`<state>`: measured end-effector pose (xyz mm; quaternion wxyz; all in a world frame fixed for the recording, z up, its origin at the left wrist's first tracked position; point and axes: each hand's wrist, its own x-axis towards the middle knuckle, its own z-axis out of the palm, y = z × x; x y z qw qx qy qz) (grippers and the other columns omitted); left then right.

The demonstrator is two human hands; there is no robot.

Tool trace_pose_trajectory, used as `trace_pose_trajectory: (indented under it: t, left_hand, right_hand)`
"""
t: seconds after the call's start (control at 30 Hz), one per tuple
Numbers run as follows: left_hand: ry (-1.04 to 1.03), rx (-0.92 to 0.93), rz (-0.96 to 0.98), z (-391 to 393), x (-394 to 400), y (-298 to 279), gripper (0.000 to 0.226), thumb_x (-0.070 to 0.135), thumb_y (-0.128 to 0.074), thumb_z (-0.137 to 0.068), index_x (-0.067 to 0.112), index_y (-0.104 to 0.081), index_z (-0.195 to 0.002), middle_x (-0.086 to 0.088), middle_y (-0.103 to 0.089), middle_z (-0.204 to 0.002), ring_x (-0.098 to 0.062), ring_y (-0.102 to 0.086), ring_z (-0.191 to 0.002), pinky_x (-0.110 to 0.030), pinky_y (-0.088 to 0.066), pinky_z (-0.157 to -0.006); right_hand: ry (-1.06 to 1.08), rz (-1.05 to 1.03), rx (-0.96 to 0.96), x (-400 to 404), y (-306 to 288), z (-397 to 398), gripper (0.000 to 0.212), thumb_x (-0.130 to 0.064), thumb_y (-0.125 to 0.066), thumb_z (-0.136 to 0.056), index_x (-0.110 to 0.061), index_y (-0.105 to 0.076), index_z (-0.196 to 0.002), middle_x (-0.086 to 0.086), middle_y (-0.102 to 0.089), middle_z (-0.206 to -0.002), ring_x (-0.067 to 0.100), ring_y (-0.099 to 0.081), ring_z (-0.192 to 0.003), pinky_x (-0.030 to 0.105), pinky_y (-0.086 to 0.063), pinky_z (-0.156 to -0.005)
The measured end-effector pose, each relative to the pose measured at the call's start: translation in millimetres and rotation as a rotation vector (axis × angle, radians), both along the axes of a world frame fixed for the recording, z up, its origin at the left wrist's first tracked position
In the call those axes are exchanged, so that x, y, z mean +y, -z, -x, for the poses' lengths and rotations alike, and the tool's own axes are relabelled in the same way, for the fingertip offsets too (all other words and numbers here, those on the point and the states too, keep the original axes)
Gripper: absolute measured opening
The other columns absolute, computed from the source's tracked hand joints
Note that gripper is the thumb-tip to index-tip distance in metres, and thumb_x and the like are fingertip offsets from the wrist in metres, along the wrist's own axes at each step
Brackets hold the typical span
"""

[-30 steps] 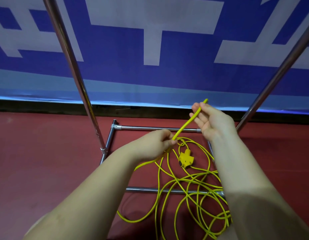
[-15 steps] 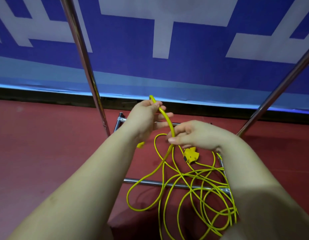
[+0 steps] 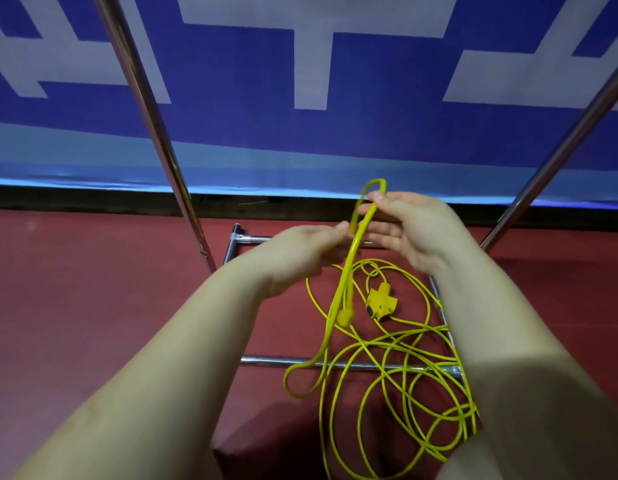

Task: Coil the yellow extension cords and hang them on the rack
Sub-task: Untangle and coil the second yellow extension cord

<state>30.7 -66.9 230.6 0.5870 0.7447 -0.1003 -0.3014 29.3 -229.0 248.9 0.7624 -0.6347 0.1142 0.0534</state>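
A yellow extension cord lies in loose tangled loops on the red floor, across the base bars of a metal rack. Its three-way socket head rests on the floor among the loops. One end of the cord is lifted and folded into a narrow loop. My right hand pinches the top of that loop between thumb and fingers. My left hand holds the doubled cord just below, its fingertips on the strands. The cord's plug end hangs under my hands.
Two slanted chrome uprights of the rack rise at left and at right. A low chrome crossbar and a rear bar form the base. A blue and white banner covers the wall behind.
My right hand moved up and right to the top of the cord's fold. My left hand dropped below it. The cord end now hangs doubled, with the plug dangling lower.
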Motion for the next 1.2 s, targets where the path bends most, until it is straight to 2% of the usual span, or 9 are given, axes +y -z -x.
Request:
trace_pose_trajectory:
  t: [0.1, 0.23, 0.37, 0.5, 0.63, 0.73, 0.93, 1.03, 1.2]
  left_hand:
    - [0.125, 0.032, -0.014, 6.3, -5.6, 2.1, 0.026, 0.033, -0.039, -0.1, 0.024, -0.063, -0.098, 0.005, -0.072, -0.098, -0.013, -0.064, -0.1, -0.039, -0.041, -0.102]
    - [0.197, -0.088, -0.171, 9.1, -8.0, 5.5, 0.014, 0.017, -0.04, -0.101, 0.021, -0.052, -0.107, 0.0, -0.069, -0.095, -0.019, -0.062, -0.091, -0.039, -0.047, -0.087]
    - [0.11, -0.207, -0.308, 2.9, -2.3, 6.6, 0.017, 0.014, -0.038, -0.101, 0.022, -0.049, -0.092, -0.005, -0.07, -0.098, -0.023, -0.064, -0.088, -0.04, -0.051, -0.081]
    - [-0.034, -0.141, -0.094, -2.3, 0.3, 2.3, 0.02, 0.01, -0.035, -0.102, 0.019, -0.048, -0.088, -0.004, -0.068, -0.087, -0.022, -0.066, -0.073, -0.04, -0.053, -0.077]
    - [-0.237, -0.034, 0.155, -7.5, 1.3, -2.1, 0.02, 0.009, -0.033, -0.103, 0.016, -0.047, -0.091, -0.003, -0.066, -0.079, -0.015, -0.068, -0.061, -0.034, -0.056, -0.063]
    - [-0.421, 0.057, 0.33, -12.2, 2.0, -4.3, 0.02, 0.008, -0.032, -0.103, 0.013, -0.049, -0.092, -0.005, -0.065, -0.08, -0.014, -0.069, -0.057, -0.027, -0.057, -0.053]
    - [-0.606, 0.181, 0.61, -19.1, 6.3, -6.0, 0.014, 0.009, -0.035, -0.102, 0.009, -0.045, -0.112, -0.01, -0.065, -0.087, -0.017, -0.07, -0.063, -0.029, -0.059, -0.057]
    - [-0.462, 0.044, 0.36, -18.0, 9.0, -2.4, 0.023, 0.018, -0.044, -0.1, 0.021, -0.046, -0.123, -0.002, -0.067, -0.092, -0.016, -0.068, -0.08, -0.031, -0.056, -0.071]
    - [0.115, -0.127, -0.162, -4.2, 6.8, 7.4, 0.027, 0.035, -0.056, -0.092, 0.031, -0.057, -0.119, 0.009, -0.063, -0.116, -0.009, -0.057, -0.108, -0.027, -0.044, -0.093]
  right_hand:
    - [0.15, -0.086, 0.027, -6.0, 4.5, -3.3, 0.008, -0.015, -0.053, -0.094, -0.011, -0.054, -0.087, 0.003, -0.065, -0.082, 0.006, -0.065, -0.05, 0.018, -0.053, -0.049]
    - [0.213, -0.132, -0.011, -15.1, 6.7, -6.0, 0.012, -0.015, -0.051, -0.096, -0.012, -0.054, -0.085, 0.005, -0.065, -0.083, 0.01, -0.068, -0.059, 0.021, -0.057, -0.057]
    - [0.105, -0.098, -0.017, -17.0, 6.0, -6.3, 0.022, -0.019, -0.052, -0.095, -0.01, -0.053, -0.115, 0.005, -0.066, -0.091, 0.023, -0.068, -0.084, 0.028, -0.058, -0.064]
    - [-0.059, 0.076, 0.002, -13.8, 6.7, -1.3, 0.055, -0.021, -0.055, -0.093, -0.019, -0.033, -0.143, 0.005, -0.065, -0.104, 0.023, -0.067, -0.094, 0.036, -0.054, -0.08]
    - [-0.515, 0.585, 0.113, -11.7, 9.7, 9.7, 0.044, -0.036, -0.06, -0.085, -0.026, -0.051, -0.127, -0.006, -0.065, -0.108, 0.013, -0.064, -0.101, 0.038, -0.047, -0.097]
    - [-0.84, 0.794, 0.2, -7.1, 18.1, 16.6, 0.033, -0.038, -0.065, -0.083, -0.03, -0.059, -0.114, -0.01, -0.067, -0.106, 0.006, -0.061, -0.102, 0.029, -0.048, -0.092]
    - [-0.641, 0.692, 0.004, 2.0, 26.3, 10.1, 0.009, -0.017, -0.057, -0.092, -0.019, -0.064, -0.087, 0.001, -0.072, -0.086, 0.0, -0.064, -0.069, 0.025, -0.05, -0.071]
    - [-0.425, 0.61, -0.053, -0.4, 20.4, 6.3, 0.008, -0.018, -0.056, -0.093, -0.018, -0.059, -0.086, 0.0, -0.07, -0.077, 0.002, -0.064, -0.06, 0.025, -0.051, -0.061]
    - [-0.204, 0.465, -0.08, -2.7, 16.4, 0.9, 0.007, -0.019, -0.057, -0.093, -0.018, -0.06, -0.086, 0.003, -0.068, -0.075, 0.013, -0.069, -0.062, 0.029, -0.057, -0.057]
